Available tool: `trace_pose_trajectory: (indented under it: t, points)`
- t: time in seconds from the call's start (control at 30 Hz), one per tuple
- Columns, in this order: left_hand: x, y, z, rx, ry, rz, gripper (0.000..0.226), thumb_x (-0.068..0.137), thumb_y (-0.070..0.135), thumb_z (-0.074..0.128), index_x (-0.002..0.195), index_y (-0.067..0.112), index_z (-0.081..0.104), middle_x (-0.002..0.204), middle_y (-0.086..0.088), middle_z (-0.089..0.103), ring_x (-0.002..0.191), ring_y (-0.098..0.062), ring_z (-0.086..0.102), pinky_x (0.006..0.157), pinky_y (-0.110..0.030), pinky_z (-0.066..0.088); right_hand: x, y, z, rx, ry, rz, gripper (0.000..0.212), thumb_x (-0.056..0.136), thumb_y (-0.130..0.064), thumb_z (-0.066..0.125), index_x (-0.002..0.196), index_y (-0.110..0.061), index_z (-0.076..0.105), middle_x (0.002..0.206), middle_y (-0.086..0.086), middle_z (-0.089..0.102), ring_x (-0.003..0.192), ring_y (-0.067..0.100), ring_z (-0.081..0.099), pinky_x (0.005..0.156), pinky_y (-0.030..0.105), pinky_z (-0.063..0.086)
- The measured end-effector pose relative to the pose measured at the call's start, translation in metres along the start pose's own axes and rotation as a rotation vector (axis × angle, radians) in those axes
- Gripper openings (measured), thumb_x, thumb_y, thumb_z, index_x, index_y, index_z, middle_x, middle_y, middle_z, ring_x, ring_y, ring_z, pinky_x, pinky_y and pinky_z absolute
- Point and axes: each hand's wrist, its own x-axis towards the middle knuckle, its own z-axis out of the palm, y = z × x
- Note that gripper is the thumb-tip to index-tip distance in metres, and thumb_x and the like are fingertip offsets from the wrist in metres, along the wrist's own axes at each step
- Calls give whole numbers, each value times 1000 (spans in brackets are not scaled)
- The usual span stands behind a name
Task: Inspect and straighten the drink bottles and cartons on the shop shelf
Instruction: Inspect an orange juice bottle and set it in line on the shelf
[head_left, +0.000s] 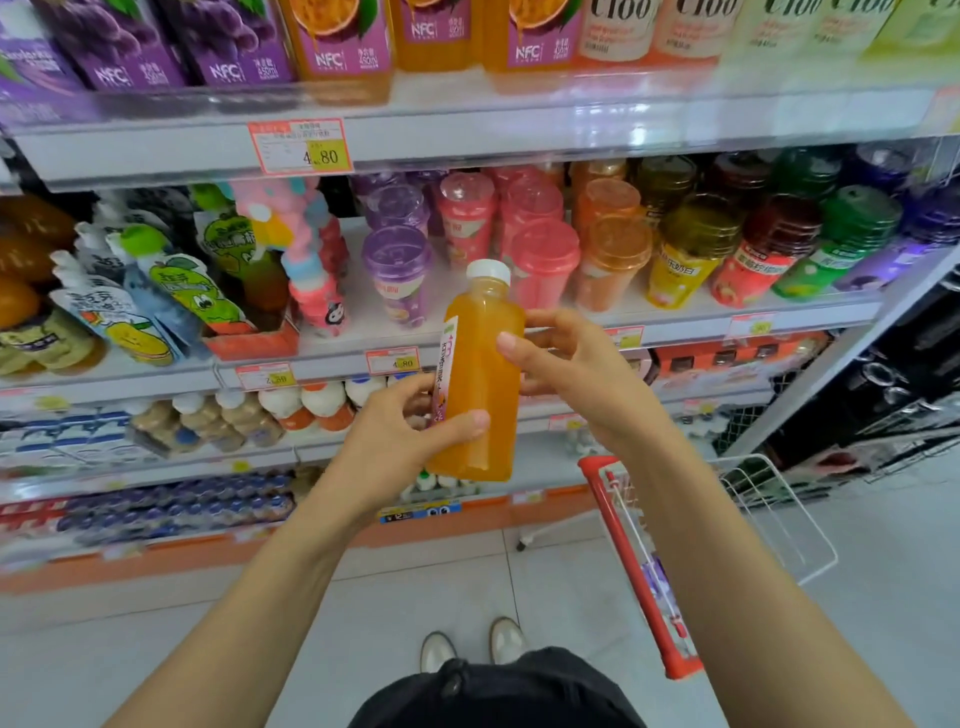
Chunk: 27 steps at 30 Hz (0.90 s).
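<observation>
Holding one orange juice bottle (480, 374) in mid-air in front of the shelving, not on any shelf. It is near upright, with the top leaning slightly right and a white cap (488, 271) on. The label is turned to the left, so only an edge strip shows.

Left hand (410, 431) is clamped on the bottle's lower half, thumb across the front, fingers wrapped round the label side. Right hand (571, 374) is clamped on the upper-middle from the right, thumb tip on the front, fingers behind. Both hands are on the same bottle.

Behind it:
- Top shelf (467, 140): purple NFC bottles (228, 47) on the left, orange NFC bottles (337, 47) beside them, and a price tag (301, 146) reading 4.80 on the front rail.
- Next shelf down: lidded cups (397, 275) in rows of purple, pink, orange, yellow, red and green, with spouted pouch drinks (176, 291) on the left.
- Lower shelves: too blurred to read.

A trolley (644, 566) with a red handle stands on the tiled floor just right of the right forearm. Two pale shoes (439, 652) are at the bottom of the view.
</observation>
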Motion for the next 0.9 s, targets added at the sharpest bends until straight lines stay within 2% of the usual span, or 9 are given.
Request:
trace_pose_trajectory:
  t: [0.13,0.23,0.43,0.53,0.63,0.7,0.77,0.83,0.9]
  points:
    - [-3,14,-6,-183,-104,-115,51,74,45,68,112,11,69,101,-7,77,95,-25,74,75,-32,61,-16,6,-12,16,-183,-119,64,83,-16,75,140,-27,47,138,-10,53,108,5,65,87,25,57]
    - [-4,16,-5,-210,-125,-179,56,75,56,59,115,18,68,100,-12,76,90,-27,74,69,-32,59,-27,12,-16,-17,-316,-146,55,81,-22,73,133,-25,57,144,-11,50,121,6,59,96,30,54]
    - [-8,15,-2,-239,-198,-287,59,75,64,55,121,27,62,101,-20,74,92,-34,74,74,-40,62,-32,19,-14,-45,-264,-141,46,80,-30,70,123,-14,67,133,-4,63,112,13,66,100,40,53]
    - [-8,16,-4,-203,-229,-296,65,73,62,59,126,25,60,104,-19,74,95,-33,73,81,-42,60,-32,24,-18,-27,-279,-121,45,80,-27,71,123,-14,68,137,-3,60,112,12,66,96,32,55]
    - [-9,15,-3,-168,-178,-231,71,71,54,67,136,30,53,103,-13,76,92,-28,74,78,-37,61,-30,24,-19,63,-265,-89,45,83,-25,68,126,-12,64,134,2,62,111,16,67,88,26,56]
    - [-10,14,-4,-79,-95,-155,90,63,52,79,144,40,41,106,-8,75,90,-22,74,77,-34,60,-23,20,-15,185,-190,-15,49,87,-33,64,131,-12,57,128,6,65,107,21,70,81,29,58]
    - [-12,13,-3,114,-15,-56,112,51,62,88,147,49,31,119,-1,69,96,-15,72,87,-38,58,-13,14,-9,183,-128,48,54,89,-39,66,133,-12,54,122,9,68,100,22,72,76,37,61]
    - [-16,12,3,379,68,35,116,51,63,86,149,48,25,127,7,62,105,-11,65,95,-41,54,-7,8,-2,88,-76,32,53,85,-36,73,130,-14,55,113,8,72,94,20,74,72,43,62]
    - [-18,15,7,549,162,121,107,59,62,85,149,42,31,121,16,60,105,-8,61,93,-37,52,-6,6,3,79,-9,-8,56,81,-28,80,129,-14,54,111,7,72,93,21,73,68,45,62]
